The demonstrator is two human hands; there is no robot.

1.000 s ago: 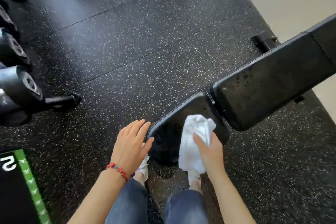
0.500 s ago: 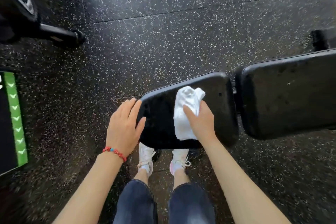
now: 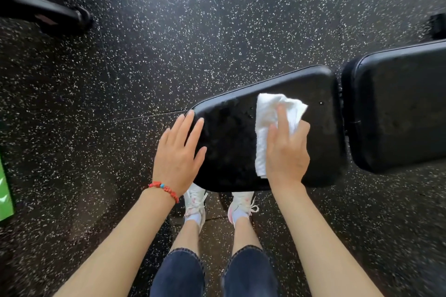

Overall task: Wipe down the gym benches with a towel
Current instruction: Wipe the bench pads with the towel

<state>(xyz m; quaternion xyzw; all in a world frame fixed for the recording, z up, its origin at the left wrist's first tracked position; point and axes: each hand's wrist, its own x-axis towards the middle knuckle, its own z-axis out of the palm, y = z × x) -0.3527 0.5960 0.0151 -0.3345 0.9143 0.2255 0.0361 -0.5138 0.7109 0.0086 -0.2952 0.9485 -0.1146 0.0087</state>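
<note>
The white towel (image 3: 270,125) is pressed flat on the seat pad (image 3: 231,142) by the right hand (image 3: 287,152), fingers spread over the cloth, palm down, thumb tucked at the fold; it's pinned rather than gripped in a fist. The left hand (image 3: 179,152) is laid open and empty on the pad's narrow rounded end, fingers together, apparently for bracing.

The step in hand is judged to be the seat wipe. To be done well: even pressure kept thru the whole palm, long overlapping strokes run from the wide end toward the narrow end, w/ the rolled edges and the gap next to the back pad (image 3: 398,113) not skipped. Some wet-looking speckle is seen approx. mid-pad, so that patch should be passed over. The cloth should be refolded to a clean face if it bunches.

Materials etc.: the pad is black, smooth, slightly glossy, vinyl-like, tapered w/ soft rounded corners. The towel is terry-looking, folded into a long strip, soft and prone to creeping under the fingers. The floor (image 3: 169,43) is black rubber tile w/ white flecks and visible seams. A red bead bracelet (image 3: 164,188) is worn at the left wrist.
</note>
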